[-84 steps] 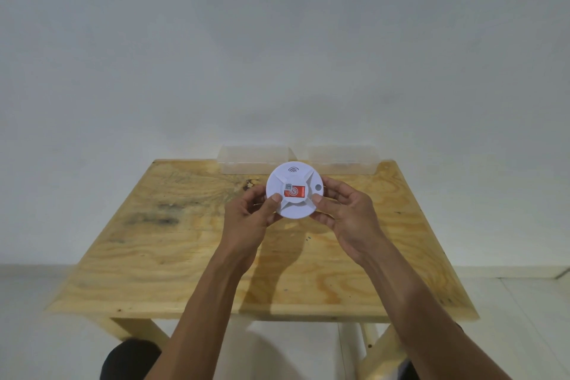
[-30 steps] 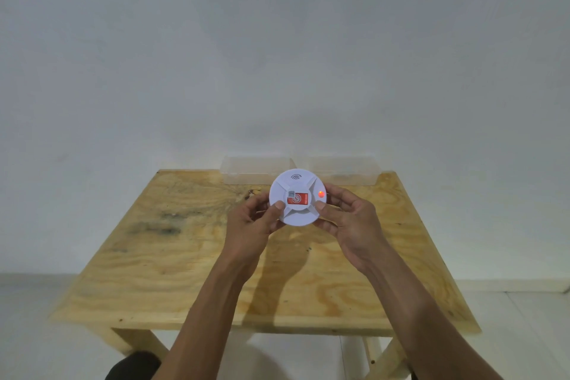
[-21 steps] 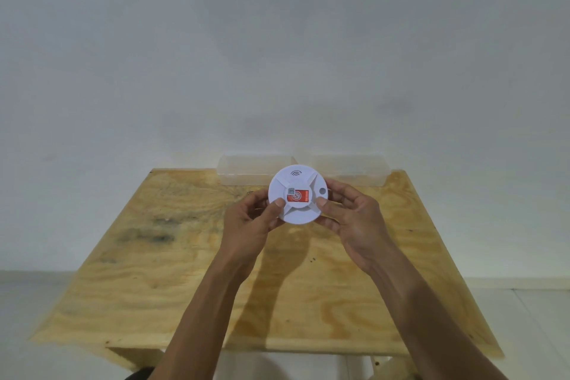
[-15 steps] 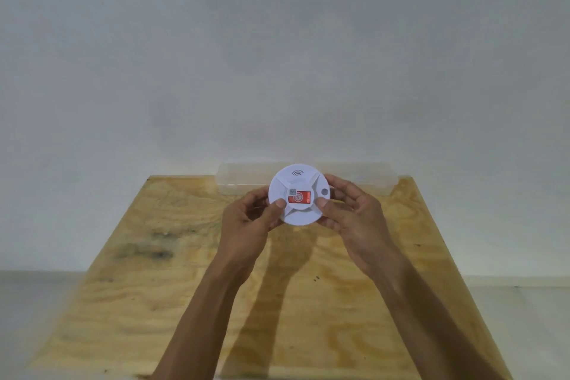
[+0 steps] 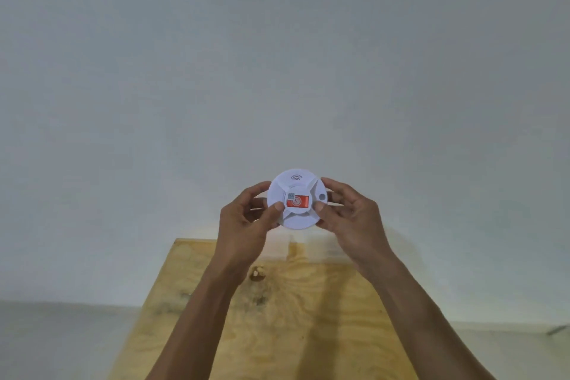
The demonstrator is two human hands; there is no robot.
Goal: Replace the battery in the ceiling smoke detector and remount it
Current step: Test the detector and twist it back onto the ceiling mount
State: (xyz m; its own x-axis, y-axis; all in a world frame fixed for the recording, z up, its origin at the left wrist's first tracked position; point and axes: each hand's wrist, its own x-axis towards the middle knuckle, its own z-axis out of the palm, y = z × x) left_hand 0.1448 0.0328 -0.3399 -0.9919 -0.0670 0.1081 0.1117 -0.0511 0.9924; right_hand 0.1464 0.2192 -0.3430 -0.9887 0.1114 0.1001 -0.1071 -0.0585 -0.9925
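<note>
Both hands, left hand [image 5: 246,225] and right hand [image 5: 351,219], pinch the round white plastic smoke detector [image 5: 296,199] between them by its rim; blurred clear containers [image 5: 311,247] sit below them on the plywood table [image 5: 277,318], contents indiscernible.

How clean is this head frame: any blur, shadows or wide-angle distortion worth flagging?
Head view: the smoke detector and both hands, left hand and right hand, read fairly sharp; the far edge of the wooden table is smeared, suggesting camera motion; soft arm shadows fall on the tabletop; lighting is dim and even, without glare; the table's sides splay with wide-angle perspective.
</note>
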